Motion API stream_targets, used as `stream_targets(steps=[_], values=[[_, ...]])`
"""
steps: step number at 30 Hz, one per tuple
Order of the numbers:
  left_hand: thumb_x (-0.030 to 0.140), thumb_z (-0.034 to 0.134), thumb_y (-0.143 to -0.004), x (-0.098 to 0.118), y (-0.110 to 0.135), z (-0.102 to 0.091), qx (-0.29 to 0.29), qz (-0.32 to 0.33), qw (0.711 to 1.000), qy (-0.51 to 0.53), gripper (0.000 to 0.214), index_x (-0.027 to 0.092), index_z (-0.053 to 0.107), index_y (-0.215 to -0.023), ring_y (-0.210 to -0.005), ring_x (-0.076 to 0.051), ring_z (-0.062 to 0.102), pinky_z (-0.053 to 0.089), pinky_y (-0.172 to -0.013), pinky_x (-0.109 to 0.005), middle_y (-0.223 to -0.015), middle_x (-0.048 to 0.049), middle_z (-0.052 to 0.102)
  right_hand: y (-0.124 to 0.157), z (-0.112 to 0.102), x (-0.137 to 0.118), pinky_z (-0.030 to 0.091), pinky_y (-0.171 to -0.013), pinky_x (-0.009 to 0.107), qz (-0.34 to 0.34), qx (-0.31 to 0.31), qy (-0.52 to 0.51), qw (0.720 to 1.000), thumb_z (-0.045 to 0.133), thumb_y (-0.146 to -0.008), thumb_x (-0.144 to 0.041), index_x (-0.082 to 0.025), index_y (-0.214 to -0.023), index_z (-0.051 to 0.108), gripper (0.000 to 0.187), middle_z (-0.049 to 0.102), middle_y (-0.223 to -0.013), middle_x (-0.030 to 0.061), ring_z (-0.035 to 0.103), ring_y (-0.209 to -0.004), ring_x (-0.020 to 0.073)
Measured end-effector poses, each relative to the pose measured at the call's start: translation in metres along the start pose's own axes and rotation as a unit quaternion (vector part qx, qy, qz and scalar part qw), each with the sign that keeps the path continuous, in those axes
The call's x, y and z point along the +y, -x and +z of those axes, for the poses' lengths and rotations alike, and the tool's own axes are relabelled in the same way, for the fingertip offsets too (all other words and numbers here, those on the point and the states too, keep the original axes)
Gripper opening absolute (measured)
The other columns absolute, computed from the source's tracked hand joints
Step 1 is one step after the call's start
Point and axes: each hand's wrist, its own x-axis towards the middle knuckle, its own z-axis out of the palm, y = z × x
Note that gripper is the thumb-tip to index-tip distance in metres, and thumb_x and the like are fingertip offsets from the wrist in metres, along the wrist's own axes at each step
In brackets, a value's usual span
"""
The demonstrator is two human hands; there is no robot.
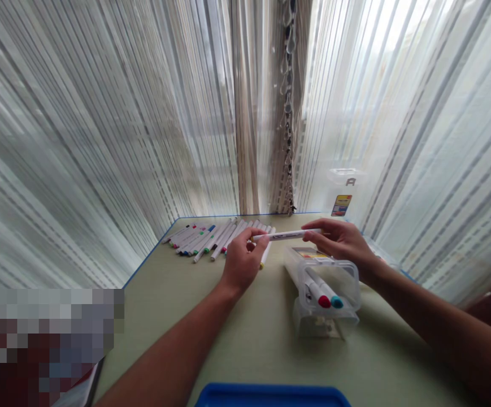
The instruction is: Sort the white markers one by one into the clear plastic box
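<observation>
Both my hands hold one white marker (286,235) level above the table. My left hand (242,261) pinches its left end with the fingers curled. At its right end my right hand (343,242) grips it with fingertips. Just below lies a clear plastic marker box (347,277) on its side, with a red-capped marker (323,300) and a teal-capped marker (336,301) showing inside. A row of several white markers with coloured caps (211,237) lies on the table beyond my left hand.
The pale green table (245,333) has a blue edge and stands in a corner of striped sheer curtains (101,141). A clear lidded container (343,195) stands at the back right. A blue tray rim (273,394) shows at the near edge.
</observation>
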Motion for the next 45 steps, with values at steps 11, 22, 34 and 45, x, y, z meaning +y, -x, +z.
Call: stream_targets(steps=[11,22,34,45], values=[[0.041,0.061,-0.086,-0.0037,-0.0003,-0.0013,0.004,-0.002,1.0,-0.004,0.027,0.016,0.067,-0.093,-0.045,-0.008,0.04,0.029,-0.041,-0.018,-0.058,0.0036,0.051,-0.0006,-0.0008,0.0049,0.024,-0.039,0.024,0.004,0.0,0.03,1.0,0.079,-0.073,-0.056,-0.016,-0.093,0.077,0.045,0.068,-0.069,0.0054,0.039,-0.044,0.0077],[0.041,0.062,-0.086,-0.0019,-0.0007,-0.0016,0.003,0.001,1.0,0.012,0.026,0.016,0.067,-0.093,-0.045,-0.008,0.04,0.03,-0.04,-0.018,-0.056,0.0051,0.046,-0.0017,-0.0016,0.004,0.042,-0.048,0.025,-0.002,0.014,0.039,0.999,0.085,-0.067,-0.053,-0.02,-0.092,0.078,0.042,0.072,-0.075,0.0064,0.062,-0.061,0.0163],[0.042,0.065,-0.085,-0.0012,-0.0004,-0.0017,0.003,0.014,1.0,-0.004,0.028,0.015,0.068,-0.092,-0.05,-0.008,0.044,0.033,-0.044,-0.018,-0.066,0.0022,0.056,-0.0031,-0.0022,0.0046,0.036,-0.044,0.022,-0.005,-0.002,0.02,1.0,0.082,-0.073,-0.049,-0.017,-0.091,0.077,0.038,0.072,-0.074,0.0061,0.054,-0.053,0.011],[0.033,0.052,-0.09,-0.0073,-0.0043,-0.0011,0.007,0.006,0.999,0.047,0.026,0.015,0.07,-0.094,-0.046,-0.006,0.042,0.032,-0.042,-0.019,-0.074,-0.0007,0.061,-0.003,-0.0017,0.0063,0.02,-0.039,0.023,0.003,-0.018,-0.026,1.0,0.078,-0.078,-0.047,-0.017,-0.092,0.075,0.033,0.07,-0.074,0.005,0.035,-0.043,0.004]])
